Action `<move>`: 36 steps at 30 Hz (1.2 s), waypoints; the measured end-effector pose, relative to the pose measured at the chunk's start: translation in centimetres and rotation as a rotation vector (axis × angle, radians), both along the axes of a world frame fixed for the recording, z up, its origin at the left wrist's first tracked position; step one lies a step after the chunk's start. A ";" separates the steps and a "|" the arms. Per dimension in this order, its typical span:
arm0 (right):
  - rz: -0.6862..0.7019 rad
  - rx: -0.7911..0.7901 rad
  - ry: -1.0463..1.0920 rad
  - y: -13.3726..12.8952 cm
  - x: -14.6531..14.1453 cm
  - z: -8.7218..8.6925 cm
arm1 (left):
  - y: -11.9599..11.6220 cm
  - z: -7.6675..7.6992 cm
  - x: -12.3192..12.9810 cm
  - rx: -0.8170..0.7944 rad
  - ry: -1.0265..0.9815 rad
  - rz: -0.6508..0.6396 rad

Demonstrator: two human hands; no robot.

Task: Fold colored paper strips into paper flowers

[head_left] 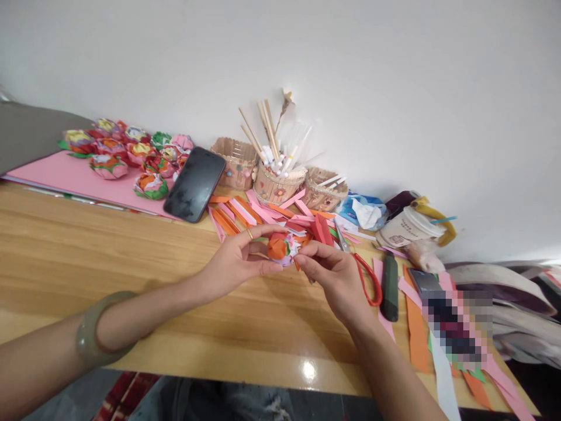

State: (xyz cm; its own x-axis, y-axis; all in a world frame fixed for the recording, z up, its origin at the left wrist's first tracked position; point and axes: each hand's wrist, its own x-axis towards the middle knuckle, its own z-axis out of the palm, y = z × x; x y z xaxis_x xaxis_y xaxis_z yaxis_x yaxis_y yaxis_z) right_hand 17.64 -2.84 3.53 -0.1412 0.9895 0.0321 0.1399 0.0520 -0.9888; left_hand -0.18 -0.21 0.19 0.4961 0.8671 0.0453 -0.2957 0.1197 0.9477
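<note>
A small folded paper flower [280,249], orange, red, white and lilac, is held above the wooden table [175,327]. My left hand [241,257] wraps round its left side, fingers behind and thumb below. On the other side, my right hand [328,269] pinches the flower's white and lilac edge between thumb and fingers. Behind both hands lies a pile of folded paper strips [245,213] in pink, orange, red and white. Red-handled scissors [370,280] rest just right of my right hand.
Finished paper flowers [109,166] stand on pink sheets [56,175] at the back left, beside a black phone [195,184]. Decorated baskets [278,184] line the wall. At right are a paper cup [407,227], a dark green cutter [389,286] and long strips [416,333].
</note>
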 end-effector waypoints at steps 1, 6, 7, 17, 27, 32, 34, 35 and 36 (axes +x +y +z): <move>0.002 0.010 -0.009 0.0 0.0 0.0 | 0.0 0.0 0.0 0.004 0.010 -0.003; 0.042 0.161 -0.211 -0.1 0.1 0.4 | 0.1 0.0 0.0 -0.002 0.044 -0.001; 0.051 0.216 -0.283 -0.2 0.2 0.5 | 0.1 0.0 0.0 -0.003 0.041 0.002; 0.060 0.308 -0.444 0.1 0.5 0.2 | 0.3 -0.1 0.1 0.020 0.085 0.047; 0.061 0.038 -0.120 0.5 1.0 -0.2 | 0.2 0.2 0.0 0.032 0.161 0.016; 0.058 -0.084 -0.005 0.6 0.7 0.1 | 0.3 0.0 -0.1 0.049 0.153 0.000; 0.063 -0.131 0.023 0.7 0.7 0.2 | 0.2 0.1 -0.1 0.056 0.141 -0.003; 0.065 -0.152 0.031 0.7 0.7 0.2 | 0.2 0.1 -0.1 0.062 0.136 -0.008; 0.068 -0.171 0.035 0.8 0.7 0.2 | 0.3 0.2 -0.2 0.069 0.132 -0.016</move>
